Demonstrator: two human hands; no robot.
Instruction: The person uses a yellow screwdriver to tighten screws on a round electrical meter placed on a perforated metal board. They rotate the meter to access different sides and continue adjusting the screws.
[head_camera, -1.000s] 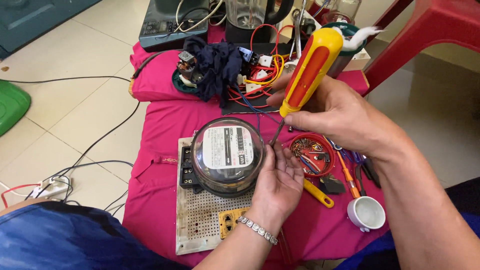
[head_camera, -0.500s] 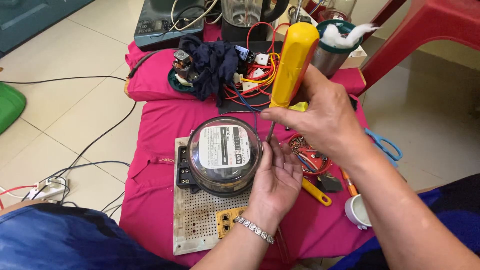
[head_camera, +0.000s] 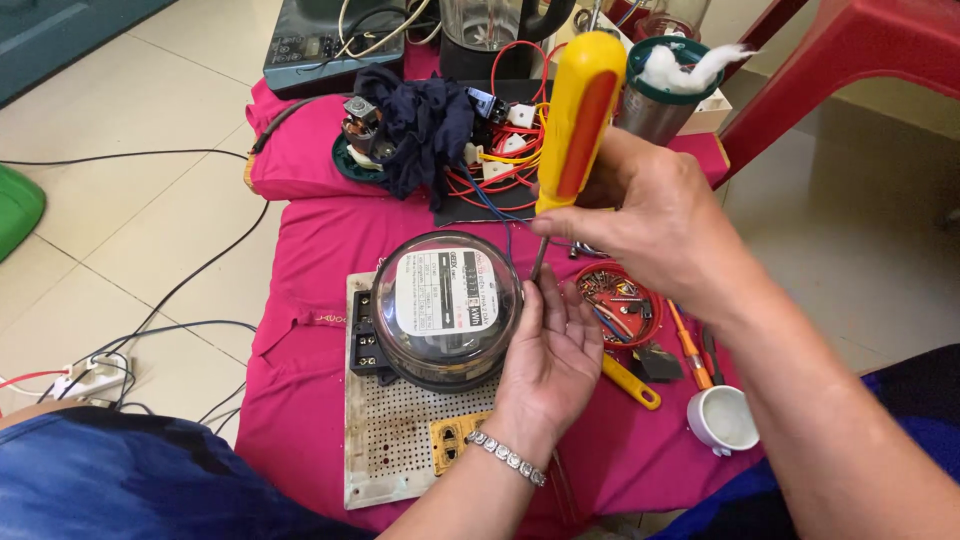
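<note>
— Where is the meter (head_camera: 447, 308) sitting?

— It's a round electric meter with a clear dome, mounted on a white perforated board (head_camera: 400, 440) that lies on the pink cloth (head_camera: 310, 260). Take the meter as the marker for everything else.

— What is the left hand (head_camera: 548, 362) doing?

— It rests against the meter's right side, palm up toward the camera, fingers loosely curled along the dome's edge. Its grip is released; it steadies the meter rather than clasping anything. A metal bracelet (head_camera: 508, 458) sits on that wrist.

— And the right hand (head_camera: 640, 225)?

— Its grip is clenched around the screwdriver (head_camera: 577, 125), which has a yellow handle with an orange stripe. The tool stands nearly upright, tilted slightly, above and right of the meter. The thin shaft points down at the meter's upper right rim, just beside the left fingertips. Whether the tip touches a screw, I cannot tell.

— What lies around it?

— Right of the meter, a red round lid (head_camera: 620, 300) holds small screws and bits. Beyond that, lower right, a small white cup (head_camera: 725, 418). Behind the meter, a dark blue rag (head_camera: 425, 125) lies over a bundle of red wires (head_camera: 500, 165).
</note>
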